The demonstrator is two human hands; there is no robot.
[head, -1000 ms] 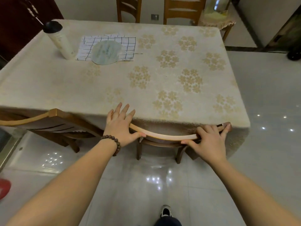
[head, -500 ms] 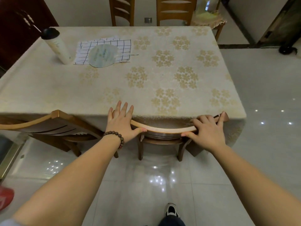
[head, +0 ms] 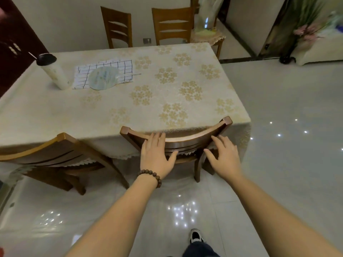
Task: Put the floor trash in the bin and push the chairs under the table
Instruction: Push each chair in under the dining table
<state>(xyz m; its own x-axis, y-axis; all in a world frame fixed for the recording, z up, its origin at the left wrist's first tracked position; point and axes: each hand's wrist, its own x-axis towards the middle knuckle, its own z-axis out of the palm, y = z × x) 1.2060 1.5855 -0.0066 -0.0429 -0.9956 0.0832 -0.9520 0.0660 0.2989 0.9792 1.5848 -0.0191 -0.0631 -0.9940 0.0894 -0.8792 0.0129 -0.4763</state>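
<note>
1. Since half a second ago both hands have let go of the chair's top rail, and the view has pulled back and lifted.
2. Nearest the camera, one shoe (head: 196, 236) shows on the floor (head: 278, 182); the leg above it is cut off by the bottom edge.
3. Left hand (head: 156, 156), with a bead bracelet (head: 151, 176) at the wrist, lies flat with straight fingers on the back of the chair (head: 185, 141), fingertips at the top rail; it grips nothing.
4. Right hand (head: 223, 156) is spread open with relaxed fingers at the chair's right side; whether it touches the wood cannot be told.
5. That chair sits pushed in, its seat hidden under the table (head: 55, 115) and the tablecloth's fringe.
6. A second chair (head: 55, 153) to the left is also tucked in, cut off by the frame edge.
7. On the table stand a bottle (head: 53, 75), a checked cloth (head: 111, 71) and a round fan (head: 104, 77).
8. Two far chairs (head: 172, 25) stand behind the table, lower parts hidden.
9. No floor trash or bin can be made out.
</note>
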